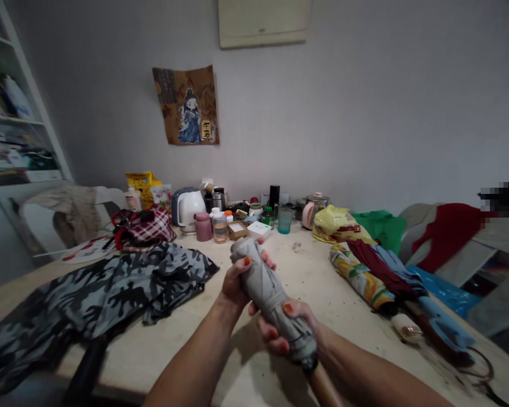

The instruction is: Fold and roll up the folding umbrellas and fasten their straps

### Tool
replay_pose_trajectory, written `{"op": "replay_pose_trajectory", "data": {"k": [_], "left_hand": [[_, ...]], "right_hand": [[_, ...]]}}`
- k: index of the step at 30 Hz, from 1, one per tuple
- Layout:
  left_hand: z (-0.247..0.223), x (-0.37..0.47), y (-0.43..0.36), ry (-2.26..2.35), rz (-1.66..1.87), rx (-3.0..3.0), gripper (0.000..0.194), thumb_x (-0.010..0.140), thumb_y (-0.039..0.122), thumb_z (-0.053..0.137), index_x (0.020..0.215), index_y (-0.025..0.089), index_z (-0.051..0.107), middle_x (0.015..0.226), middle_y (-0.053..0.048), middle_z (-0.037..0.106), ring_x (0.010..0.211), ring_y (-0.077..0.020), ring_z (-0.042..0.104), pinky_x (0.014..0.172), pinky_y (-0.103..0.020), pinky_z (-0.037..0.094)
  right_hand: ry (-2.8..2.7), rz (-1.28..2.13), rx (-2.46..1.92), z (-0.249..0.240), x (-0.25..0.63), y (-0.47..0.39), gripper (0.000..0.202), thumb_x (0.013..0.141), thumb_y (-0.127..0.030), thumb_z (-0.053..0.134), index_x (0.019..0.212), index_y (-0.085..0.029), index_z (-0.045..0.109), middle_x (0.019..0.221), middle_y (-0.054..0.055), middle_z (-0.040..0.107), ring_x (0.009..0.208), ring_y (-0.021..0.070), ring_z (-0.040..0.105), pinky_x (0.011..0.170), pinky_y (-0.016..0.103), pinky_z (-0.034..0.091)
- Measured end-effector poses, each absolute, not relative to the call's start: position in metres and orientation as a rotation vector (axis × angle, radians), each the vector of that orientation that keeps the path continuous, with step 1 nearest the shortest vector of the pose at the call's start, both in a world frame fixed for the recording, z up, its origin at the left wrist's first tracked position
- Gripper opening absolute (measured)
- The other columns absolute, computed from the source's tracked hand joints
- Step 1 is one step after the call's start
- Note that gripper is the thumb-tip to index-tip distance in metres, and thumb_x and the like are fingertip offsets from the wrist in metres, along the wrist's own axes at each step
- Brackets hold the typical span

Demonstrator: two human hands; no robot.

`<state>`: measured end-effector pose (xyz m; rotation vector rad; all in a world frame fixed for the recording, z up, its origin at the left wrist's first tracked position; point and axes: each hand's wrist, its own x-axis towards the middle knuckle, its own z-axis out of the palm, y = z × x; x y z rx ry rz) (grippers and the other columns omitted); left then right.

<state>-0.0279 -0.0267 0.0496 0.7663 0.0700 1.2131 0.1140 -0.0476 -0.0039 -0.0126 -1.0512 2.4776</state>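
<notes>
A grey umbrella (269, 291), its cloth wrapped tightly round the shaft, is held slantwise above the table. Its brown handle (324, 387) points down toward me at the lower right. My left hand (237, 282) is closed around the upper part, thumb on top of the cloth. Lower down, near the handle end, my right hand (294, 325) grips the cloth with its fingers wrapped underneath. To the left lies a loose grey-and-black camouflage umbrella (123, 288) with a dark handle (87, 367).
Rolled umbrellas, one yellow-patterned (360, 277) and one dark red (382, 265), lie at the right. Along the wall stand a white kettle (190, 209), a pink jar (202, 226), a teal cup (284, 220) and a yellow bag (339, 223). A plaid cloth item (150, 229) sits at the left.
</notes>
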Motion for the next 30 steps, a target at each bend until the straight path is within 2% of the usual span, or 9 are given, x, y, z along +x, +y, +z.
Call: {"op": "replay_pose_trajectory", "data": {"k": [3, 5, 9, 11, 15, 19, 23, 28, 30], "left_hand": [[0.056, -0.031, -0.030, 0.013, 1.295, 0.742, 0.057, 0.058, 0.028, 0.082, 0.110, 0.019, 0.060, 0.070, 0.004, 0.054, 0.061, -0.0084, 0.055, 0.064, -0.021, 0.050], [0.060, -0.032, -0.025, 0.181, 1.375, 0.737, 0.049, 0.059, 0.027, 0.081, 0.102, 0.017, 0.061, 0.070, 0.003, 0.057, 0.060, -0.0092, 0.056, 0.060, -0.021, 0.050], [0.062, -0.033, -0.011, 0.565, 1.504, 0.617, 0.035, 0.059, 0.022, 0.078, 0.088, 0.015, 0.060, 0.072, -0.001, 0.063, 0.059, -0.0116, 0.059, 0.056, -0.023, 0.052], [0.062, -0.036, -0.007, 0.526, 1.520, 0.578, 0.036, 0.057, 0.020, 0.077, 0.090, 0.016, 0.062, 0.073, -0.001, 0.064, 0.058, -0.0116, 0.059, 0.056, -0.023, 0.052], [0.062, -0.043, -0.007, 0.242, 1.590, 0.631, 0.041, 0.055, 0.020, 0.077, 0.094, 0.017, 0.064, 0.075, -0.001, 0.063, 0.063, -0.0123, 0.060, 0.058, -0.023, 0.052], [0.061, -0.048, 0.002, 0.210, 1.659, 0.523, 0.028, 0.064, 0.020, 0.071, 0.091, 0.018, 0.063, 0.079, -0.003, 0.064, 0.070, -0.0151, 0.063, 0.065, -0.027, 0.055], [0.064, -0.060, 0.019, 0.473, 1.711, 0.188, 0.010, 0.075, 0.012, 0.059, 0.084, 0.017, 0.058, 0.074, -0.002, 0.063, 0.066, -0.0121, 0.063, 0.064, -0.024, 0.054], [0.063, -0.061, 0.023, 0.563, 1.652, 0.109, 0.015, 0.078, 0.001, 0.051, 0.080, 0.015, 0.055, 0.065, 0.000, 0.058, 0.052, -0.0074, 0.056, 0.050, -0.017, 0.048], [0.063, -0.054, 0.020, 0.563, 1.604, 0.123, 0.015, 0.080, 0.001, 0.050, 0.080, 0.014, 0.055, 0.064, 0.000, 0.058, 0.050, -0.0074, 0.056, 0.048, -0.017, 0.048]], "right_hand": [[-1.216, 2.458, -0.113, 0.002, 0.109, -0.054, 0.065, 0.056, -0.052, 0.076, 0.102, -0.010, 0.058, 0.074, 0.007, 0.066, 0.056, 0.0157, 0.064, 0.047, 0.023, 0.049], [-1.376, 2.263, -0.338, 0.015, 0.110, -0.052, 0.070, 0.053, -0.055, 0.079, 0.102, -0.009, 0.057, 0.077, 0.008, 0.066, 0.063, 0.0189, 0.066, 0.050, 0.024, 0.048], [-1.561, 1.677, -0.823, 0.043, 0.118, -0.047, 0.054, 0.049, -0.026, 0.085, 0.094, -0.013, 0.058, 0.071, -0.003, 0.057, 0.061, 0.0073, 0.051, 0.051, 0.016, 0.039], [-1.520, 1.717, -0.818, 0.047, 0.119, -0.047, 0.045, 0.048, -0.020, 0.079, 0.088, -0.013, 0.058, 0.068, -0.005, 0.055, 0.056, 0.0057, 0.047, 0.049, 0.017, 0.040], [-1.333, 2.052, -0.648, 0.042, 0.117, -0.048, 0.044, 0.046, -0.024, 0.072, 0.086, -0.010, 0.060, 0.065, 0.000, 0.060, 0.047, 0.0095, 0.053, 0.046, 0.021, 0.045], [-1.421, 1.956, -0.751, 0.050, 0.125, -0.038, 0.043, 0.048, -0.025, 0.072, 0.086, -0.010, 0.061, 0.065, 0.001, 0.060, 0.047, 0.0098, 0.054, 0.049, 0.022, 0.045], [-1.731, 1.430, -1.040, 0.073, 0.160, -0.020, 0.046, 0.054, -0.025, 0.073, 0.098, -0.014, 0.065, 0.082, 0.001, 0.063, 0.068, 0.0115, 0.057, 0.060, 0.022, 0.046], [-1.874, 0.447, -1.678, 0.093, 0.242, 0.012, 0.044, 0.066, -0.026, 0.065, 0.109, -0.014, 0.064, 0.104, 0.006, 0.068, 0.092, 0.0183, 0.062, 0.078, 0.025, 0.048], [-1.831, 0.285, -1.829, 0.096, 0.279, 0.023, 0.050, 0.068, -0.024, 0.064, 0.116, -0.011, 0.062, 0.114, 0.010, 0.066, 0.102, 0.0218, 0.061, 0.087, 0.027, 0.046]]}}
